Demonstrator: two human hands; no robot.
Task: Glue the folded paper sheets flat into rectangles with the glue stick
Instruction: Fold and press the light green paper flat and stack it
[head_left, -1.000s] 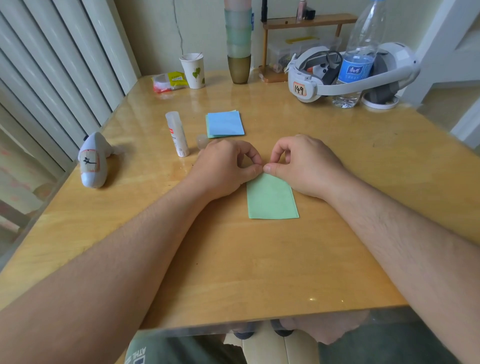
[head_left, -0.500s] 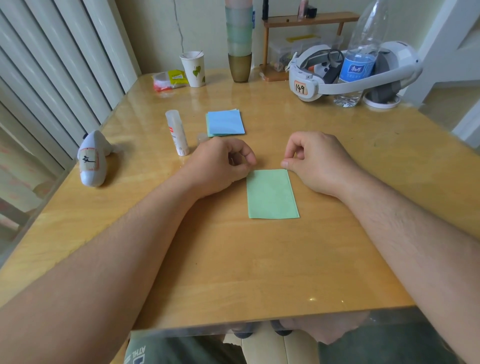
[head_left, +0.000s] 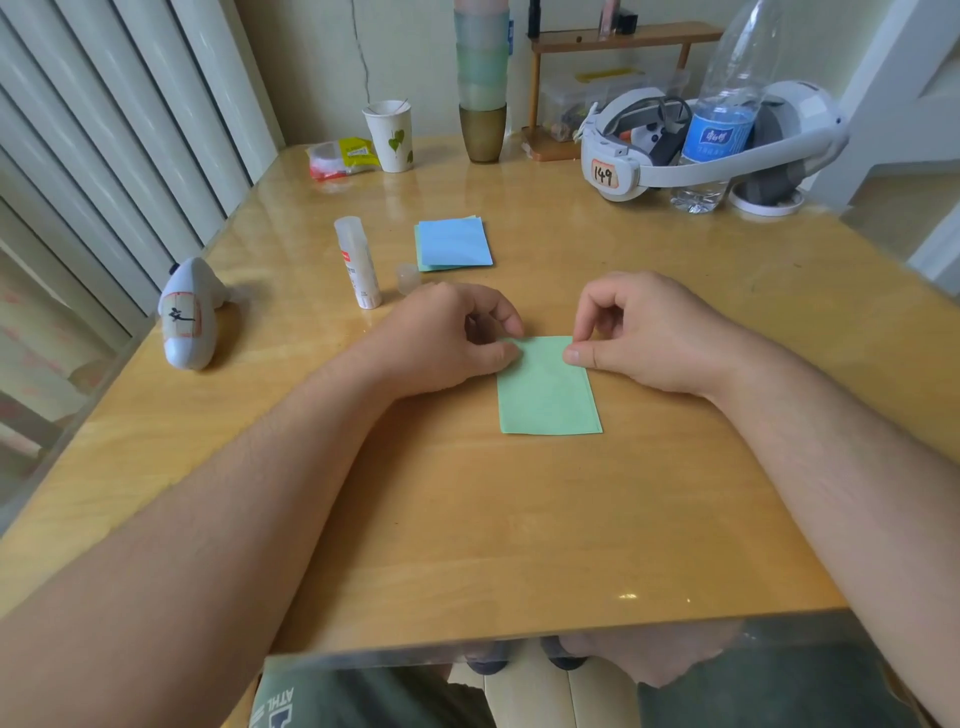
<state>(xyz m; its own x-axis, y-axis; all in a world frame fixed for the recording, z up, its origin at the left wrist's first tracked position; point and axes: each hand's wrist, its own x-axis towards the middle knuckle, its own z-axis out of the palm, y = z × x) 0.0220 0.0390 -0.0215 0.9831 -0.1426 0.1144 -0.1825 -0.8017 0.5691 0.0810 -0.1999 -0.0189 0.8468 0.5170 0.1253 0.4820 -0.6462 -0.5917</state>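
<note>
Now the wooden table (head_left: 519, 519) is seen holding everything, and places are given from the green folded sheet (head_left: 548, 395), which lies flat near the table's middle. Both forearms are stretched toward it. The left hand (head_left: 447, 343) is set at its far left corner, thumb laid on the paper and fingers curled above; the right hand (head_left: 649, 338) is set at its far right corner, thumb and forefinger closed together on the edge. Half a second ago both hands were drawn slightly off the sheet; a second ago they met at the middle of its far edge. The fold is judged as being pressed down along that edge, corners last. Beyond the sheet a blue paper stack (head_left: 453, 244) is waiting. Left of that, the glue stick (head_left: 357, 262) stands uncapped, its cap (head_left: 408, 278) beside it.
</note>
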